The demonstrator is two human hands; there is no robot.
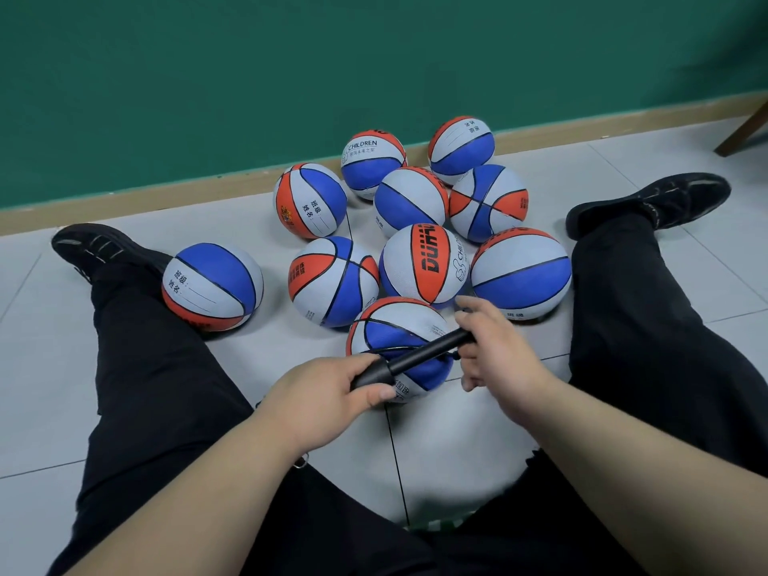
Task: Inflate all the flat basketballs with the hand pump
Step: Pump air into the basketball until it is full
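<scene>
**Between the legs: pump across a soft ball**

On the floor [436, 442], between the person's spread legs, the nearest ball [395, 322] sits at the front of the pile [424, 264]. Its near side looks caved in under the pump [415, 357], which lies slanted across it. The left hand [332, 388] wraps its fingers round the pump's thick near end, thumb on the near side. The right hand [494, 347] closes thumb and fingers on the thin far end, with one finger pointing out toward the pile. Whether the needle is in the valve cannot be told, as the hands and pump hide that spot.

Neither hand holds the ball itself, and that is the main risk. A hard stroke could roll it on the smooth tile, twist the needle sideways and bend it, or pull it out and let air escape. Pumping at a slant to the valve would strain the needle the same way.

Sorting is the other risk. The balls share one pattern and touch one another, and one more lies apart by the left leg [212, 284]. A filled ball pushed back among them could be taken for a flat one, or a flat one missed.
</scene>
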